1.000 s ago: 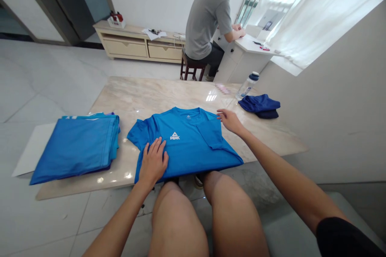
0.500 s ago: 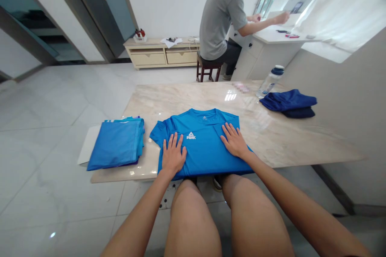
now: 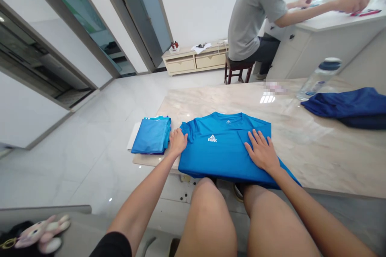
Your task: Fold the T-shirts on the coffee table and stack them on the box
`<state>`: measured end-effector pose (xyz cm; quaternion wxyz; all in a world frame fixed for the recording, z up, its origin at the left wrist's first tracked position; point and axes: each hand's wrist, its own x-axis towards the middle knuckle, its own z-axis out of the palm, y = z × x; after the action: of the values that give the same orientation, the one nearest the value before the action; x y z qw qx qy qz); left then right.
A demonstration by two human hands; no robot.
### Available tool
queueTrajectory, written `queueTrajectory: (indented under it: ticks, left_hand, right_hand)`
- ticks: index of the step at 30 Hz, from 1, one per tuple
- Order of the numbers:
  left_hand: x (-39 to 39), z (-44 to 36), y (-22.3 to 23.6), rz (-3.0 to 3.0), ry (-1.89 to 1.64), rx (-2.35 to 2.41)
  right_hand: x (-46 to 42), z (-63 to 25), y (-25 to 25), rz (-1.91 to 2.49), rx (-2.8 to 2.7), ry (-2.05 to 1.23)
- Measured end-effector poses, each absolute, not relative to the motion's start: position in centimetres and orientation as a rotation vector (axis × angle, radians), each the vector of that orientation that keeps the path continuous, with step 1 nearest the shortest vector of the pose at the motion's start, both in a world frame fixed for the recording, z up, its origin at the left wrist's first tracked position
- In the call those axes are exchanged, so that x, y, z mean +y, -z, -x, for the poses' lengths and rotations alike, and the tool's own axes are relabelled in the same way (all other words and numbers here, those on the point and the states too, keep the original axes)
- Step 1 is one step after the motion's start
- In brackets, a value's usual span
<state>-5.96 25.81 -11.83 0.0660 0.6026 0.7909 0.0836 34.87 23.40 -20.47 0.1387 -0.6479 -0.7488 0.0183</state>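
A blue T-shirt (image 3: 224, 156) with a white chest logo lies on the marble-patterned table (image 3: 193, 98), its lower part at the near edge. At the shirt's left sleeve edge, my left hand (image 3: 178, 141) has its fingers curled and closed on the sleeve cloth. Lying flat on the right side of the shirt, over a folded-in part, is my right hand (image 3: 261, 150), its fingers spread. A stack of folded blue clothes (image 3: 151, 135) rests at the table's left end, just beyond my left hand.
A clear water bottle (image 3: 318, 80) and a dark blue cloth (image 3: 350, 106) are on the table's right side. Past the table, a person in a grey shirt (image 3: 256, 16) sits on a stool (image 3: 239, 68) at a white counter. A low cabinet (image 3: 196, 62) stands by the wall.
My left hand has moved from lying flat on the shirt's front to the sleeve at the left, closing there. My right hand stays flat. The view has turned left.
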Motion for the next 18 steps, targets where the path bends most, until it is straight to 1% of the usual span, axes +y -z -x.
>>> queueTrajectory:
  ticks: [5, 11, 14, 18]
  left_hand:
    - [25.7, 7.8, 11.3, -1.788, -0.162, 2.324]
    - [20.6, 9.5, 10.1, -1.802, -0.214, 2.379]
    - [18.9, 9.3, 9.8, -1.784, -0.134, 2.416]
    - [20.9, 8.7, 9.9, -1.569, -0.09, 2.461]
  right_hand:
    - [23.3, -34.6, 20.2, 1.841, -2.138, -0.088]
    - [23.2, -34.5, 19.9, 1.858, -2.15, -0.069]
    - [23.1, -34.5, 19.8, 1.852, -2.158, -0.035]
    - [23.0, -34.4, 19.6, 1.856, -2.167, 0.011]
